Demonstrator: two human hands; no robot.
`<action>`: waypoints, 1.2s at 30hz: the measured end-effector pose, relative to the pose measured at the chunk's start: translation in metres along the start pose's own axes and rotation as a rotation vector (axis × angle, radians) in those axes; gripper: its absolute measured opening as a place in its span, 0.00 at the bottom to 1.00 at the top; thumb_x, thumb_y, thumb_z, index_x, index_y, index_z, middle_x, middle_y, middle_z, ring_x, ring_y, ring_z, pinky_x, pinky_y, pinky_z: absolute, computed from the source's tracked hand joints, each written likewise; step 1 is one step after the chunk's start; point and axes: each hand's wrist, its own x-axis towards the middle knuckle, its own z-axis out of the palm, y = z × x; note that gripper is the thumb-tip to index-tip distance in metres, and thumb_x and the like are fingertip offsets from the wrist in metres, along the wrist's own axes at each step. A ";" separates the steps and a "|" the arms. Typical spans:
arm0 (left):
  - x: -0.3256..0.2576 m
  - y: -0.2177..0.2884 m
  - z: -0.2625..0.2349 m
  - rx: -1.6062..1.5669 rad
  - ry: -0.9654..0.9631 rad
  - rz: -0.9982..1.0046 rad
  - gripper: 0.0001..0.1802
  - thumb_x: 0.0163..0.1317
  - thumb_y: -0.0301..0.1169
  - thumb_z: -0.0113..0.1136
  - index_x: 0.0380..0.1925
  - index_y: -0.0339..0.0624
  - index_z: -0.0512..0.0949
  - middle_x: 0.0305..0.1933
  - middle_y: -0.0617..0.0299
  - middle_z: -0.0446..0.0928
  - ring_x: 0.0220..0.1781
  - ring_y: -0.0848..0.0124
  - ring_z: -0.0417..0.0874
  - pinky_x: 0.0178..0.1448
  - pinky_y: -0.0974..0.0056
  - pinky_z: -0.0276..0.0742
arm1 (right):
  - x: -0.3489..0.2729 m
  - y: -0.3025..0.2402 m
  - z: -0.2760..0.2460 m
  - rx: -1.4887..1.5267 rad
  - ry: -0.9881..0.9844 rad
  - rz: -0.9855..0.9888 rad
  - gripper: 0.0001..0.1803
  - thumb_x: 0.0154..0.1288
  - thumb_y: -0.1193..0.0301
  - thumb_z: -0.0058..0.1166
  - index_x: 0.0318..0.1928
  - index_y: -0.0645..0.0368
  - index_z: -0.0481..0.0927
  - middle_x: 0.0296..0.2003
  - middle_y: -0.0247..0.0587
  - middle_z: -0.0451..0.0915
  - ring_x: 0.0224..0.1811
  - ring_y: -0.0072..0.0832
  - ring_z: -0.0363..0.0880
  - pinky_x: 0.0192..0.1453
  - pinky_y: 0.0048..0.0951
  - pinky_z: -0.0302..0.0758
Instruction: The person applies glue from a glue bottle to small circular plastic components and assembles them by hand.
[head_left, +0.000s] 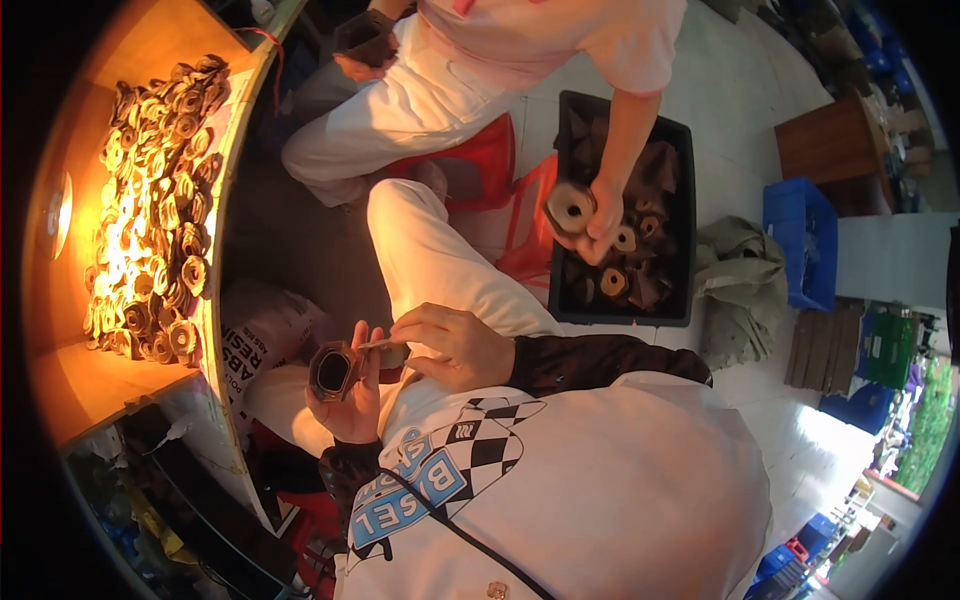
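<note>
My left hand (352, 408) grips a dark brown, hollow octagonal part (333, 371), its opening facing up. Close beside it, my right hand (452, 346) has its fingers pinched on a thin, pale strip-like piece (376, 344); whether this is a tool or a strip of material, I cannot tell. The piece reaches toward the fingers of my left hand. Both hands are above my lap. Across from me, a co-worker's hand (600, 215) holds a hollow octagonal part (572, 208) over a black crate (683, 250), and their other hand holds a dark part (366, 40).
Under a warm light at left, a wooden-walled bench (75, 385) bears a heap of small brown ring-shaped parts (150, 210). More hollow parts lie in the black crate. Red stools (490, 165), a grey-green cloth (745, 285) and a blue bin (800, 240) stand around. A printed sack (262, 330) lies below the bench.
</note>
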 end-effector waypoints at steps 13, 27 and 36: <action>-0.019 0.009 -0.009 -0.047 -0.012 0.232 0.35 0.57 0.43 0.64 0.61 0.37 0.65 0.71 0.36 0.48 0.73 0.46 0.52 0.73 0.45 0.57 | 0.042 0.019 0.038 0.152 -0.238 0.180 0.14 0.59 0.70 0.59 0.43 0.63 0.75 0.33 0.45 0.78 0.31 0.38 0.80 0.34 0.31 0.76; -0.027 0.011 -0.017 -0.019 -0.052 0.292 0.34 0.57 0.44 0.63 0.59 0.38 0.68 0.72 0.38 0.48 0.74 0.47 0.50 0.75 0.45 0.50 | 0.044 0.034 0.069 0.039 -0.165 -0.010 0.07 0.59 0.72 0.55 0.36 0.60 0.75 0.28 0.44 0.76 0.28 0.42 0.79 0.31 0.34 0.76; -0.022 0.013 -0.023 -0.016 0.004 0.183 0.37 0.55 0.44 0.65 0.61 0.39 0.65 0.73 0.37 0.44 0.74 0.48 0.49 0.75 0.45 0.52 | 0.034 0.034 0.058 -0.045 -0.158 0.060 0.07 0.57 0.74 0.57 0.37 0.60 0.76 0.27 0.45 0.77 0.29 0.44 0.79 0.32 0.36 0.76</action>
